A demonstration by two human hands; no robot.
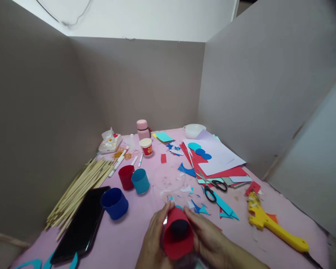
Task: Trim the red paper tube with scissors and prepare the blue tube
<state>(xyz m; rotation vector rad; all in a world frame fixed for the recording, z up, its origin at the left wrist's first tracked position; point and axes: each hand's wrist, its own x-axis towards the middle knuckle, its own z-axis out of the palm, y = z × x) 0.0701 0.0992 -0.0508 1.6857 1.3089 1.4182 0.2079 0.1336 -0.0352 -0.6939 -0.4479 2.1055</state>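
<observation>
Near the table's front edge, my left hand [156, 232] and my right hand [205, 233] close round a red paper tube [179, 244] from both sides. Its open end faces me, and the inside looks dark. A sliver of light blue shows at its far rim; what that belongs to I cannot tell. To the left stand three short paper cups without the tube's length: a dark blue one [114, 203], a red one [126, 177] and a light blue one [140, 181]. Just beyond my fingers lie blue and white paper scraps [196, 206].
Black-handled scissors [210, 186] and a yellow glue gun [277, 228] lie on the right, beside stacked paper sheets [221, 157]. On the left are wooden sticks [78, 190] and a black phone [82, 224]. A paper cup [146, 147] and pink flask [143, 130] stand behind.
</observation>
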